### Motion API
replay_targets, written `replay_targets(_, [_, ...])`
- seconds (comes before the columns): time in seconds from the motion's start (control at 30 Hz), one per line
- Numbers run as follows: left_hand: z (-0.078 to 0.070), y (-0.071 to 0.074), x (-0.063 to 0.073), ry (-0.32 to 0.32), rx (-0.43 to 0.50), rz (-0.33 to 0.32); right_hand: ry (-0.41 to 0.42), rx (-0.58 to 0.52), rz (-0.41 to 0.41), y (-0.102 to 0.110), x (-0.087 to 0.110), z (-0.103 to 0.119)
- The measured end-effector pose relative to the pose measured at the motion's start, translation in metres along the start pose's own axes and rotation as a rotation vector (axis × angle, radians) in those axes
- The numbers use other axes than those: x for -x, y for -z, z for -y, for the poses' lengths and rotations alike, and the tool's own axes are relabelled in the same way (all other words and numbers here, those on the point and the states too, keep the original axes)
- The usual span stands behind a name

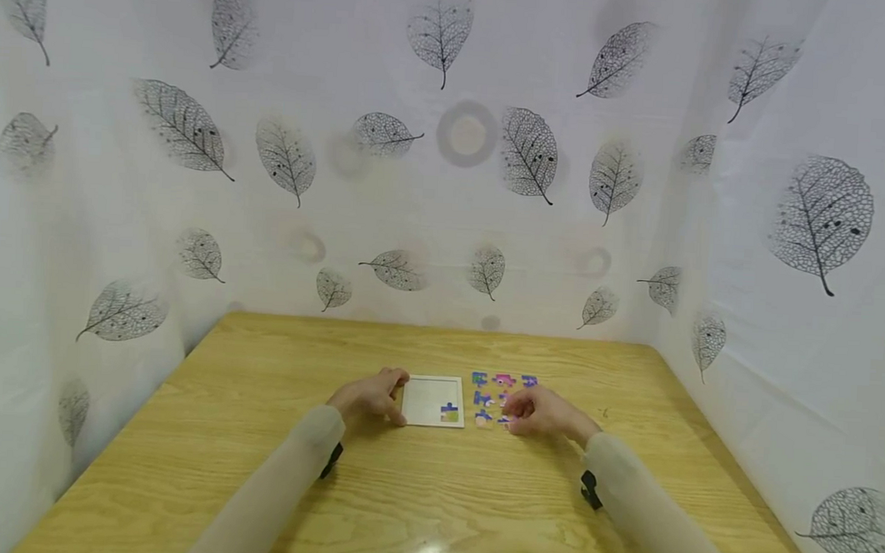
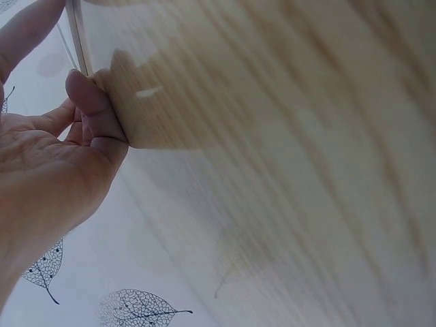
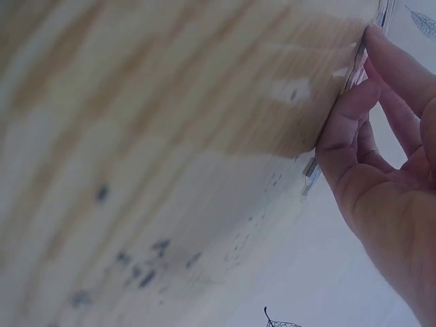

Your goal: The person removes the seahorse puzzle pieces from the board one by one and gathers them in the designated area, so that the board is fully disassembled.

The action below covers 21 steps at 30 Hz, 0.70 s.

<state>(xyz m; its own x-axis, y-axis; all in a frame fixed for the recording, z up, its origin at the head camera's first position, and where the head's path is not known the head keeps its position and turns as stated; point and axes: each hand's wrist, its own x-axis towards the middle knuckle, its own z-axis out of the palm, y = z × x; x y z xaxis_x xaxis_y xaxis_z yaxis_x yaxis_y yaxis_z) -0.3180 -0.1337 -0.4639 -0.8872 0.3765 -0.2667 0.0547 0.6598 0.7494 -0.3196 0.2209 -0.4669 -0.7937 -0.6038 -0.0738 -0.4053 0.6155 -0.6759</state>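
Note:
A square white puzzle tray [image 1: 423, 397] lies on the table with one jigsaw piece [image 1: 449, 413] in its lower right corner. My left hand [image 1: 371, 395] holds the tray's left edge, thumb by the lower corner and fingers by the upper one. Right of the tray, loose puzzle pieces [image 1: 480, 379] lie in rough rows. My right hand [image 1: 548, 413] is over the right side of these rows, its thumb and forefinger around a lower right piece [image 1: 506, 420], which they partly cover. In the right wrist view, the fingertips [image 3: 373, 35] are down at a thin piece's edge.
The wooden table [image 1: 431, 485] runs back to a pale curtain [image 1: 416, 208] printed with dark leaves. More curtain hangs along both sides. Dark straps [image 1: 591, 490] sit around both wrists.

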Motion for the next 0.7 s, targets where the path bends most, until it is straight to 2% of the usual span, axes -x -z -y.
replay_targets(0.7, [-0.0014,0.0013,0.0032,0.012,-0.046,0.001,-0.003,0.003,0.015,0.0002,-0.0011,-0.0016])
